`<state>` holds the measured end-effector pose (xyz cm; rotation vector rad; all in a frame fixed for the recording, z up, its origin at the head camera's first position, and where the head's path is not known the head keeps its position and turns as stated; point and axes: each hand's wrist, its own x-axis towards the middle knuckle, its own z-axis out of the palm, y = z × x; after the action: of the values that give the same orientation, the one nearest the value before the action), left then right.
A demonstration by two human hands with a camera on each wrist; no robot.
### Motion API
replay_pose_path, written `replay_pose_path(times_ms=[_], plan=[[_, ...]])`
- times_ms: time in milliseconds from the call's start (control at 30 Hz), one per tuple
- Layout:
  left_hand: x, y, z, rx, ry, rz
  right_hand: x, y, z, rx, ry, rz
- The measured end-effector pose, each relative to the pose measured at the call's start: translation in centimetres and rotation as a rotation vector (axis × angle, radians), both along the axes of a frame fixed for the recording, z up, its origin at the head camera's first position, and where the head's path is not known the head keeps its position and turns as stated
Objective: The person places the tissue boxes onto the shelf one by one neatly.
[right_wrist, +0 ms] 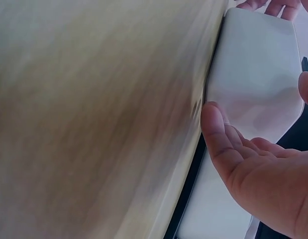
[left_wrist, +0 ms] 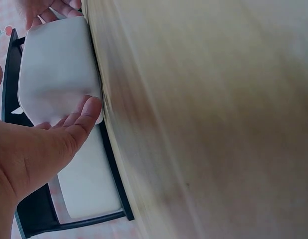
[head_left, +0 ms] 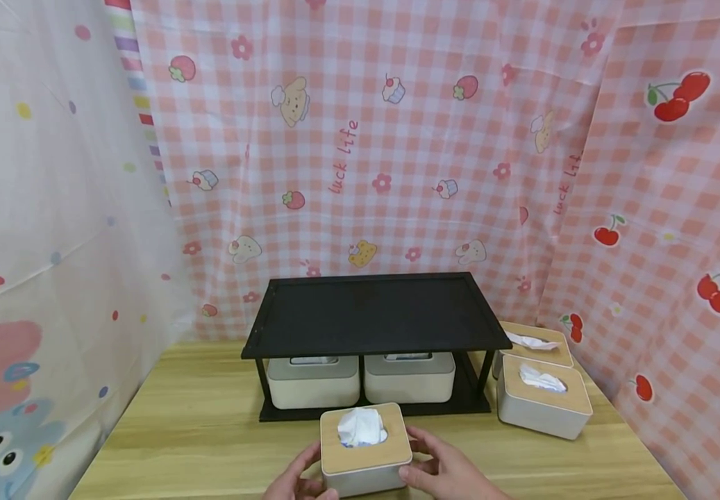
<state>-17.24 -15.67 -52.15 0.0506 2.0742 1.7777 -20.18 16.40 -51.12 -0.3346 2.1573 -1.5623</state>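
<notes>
A tissue box (head_left: 366,460) with a white body and wood-toned lid is in front of the black rack, a white tissue (head_left: 361,425) poking from its slot. My left hand (head_left: 300,479) holds its left side and my right hand (head_left: 447,469) grips the right side. From the left wrist, the left hand (left_wrist: 49,142) shows its fingers bent along the box's white wall (left_wrist: 59,64). The right wrist view has the right hand (right_wrist: 258,162) with its fingers against the opposite end of the box.
Behind the held box stands a low black rack (head_left: 372,312) with two similar tissue boxes, left (head_left: 314,392) and right (head_left: 408,387), on its lower level. Two more, a front one (head_left: 543,413) and a rear one (head_left: 561,355), stand right of it on the wooden table (head_left: 166,430). Patterned curtains (head_left: 347,139) surround the table.
</notes>
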Motion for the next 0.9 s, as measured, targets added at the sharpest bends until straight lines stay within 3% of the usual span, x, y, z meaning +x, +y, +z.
replay_pose_path(times_ms=[200, 900], plan=[[-0.13, 0.24, -0.3, 0.074, -0.045, 0.003, 0.05, 0.04, -0.16, 0.001, 0.009, 0.012], [0.35, 0.59, -0.68, 0.14, -0.009, 0.031, 0.05, 0.22, -0.39, -0.029, -0.02, 0.04]])
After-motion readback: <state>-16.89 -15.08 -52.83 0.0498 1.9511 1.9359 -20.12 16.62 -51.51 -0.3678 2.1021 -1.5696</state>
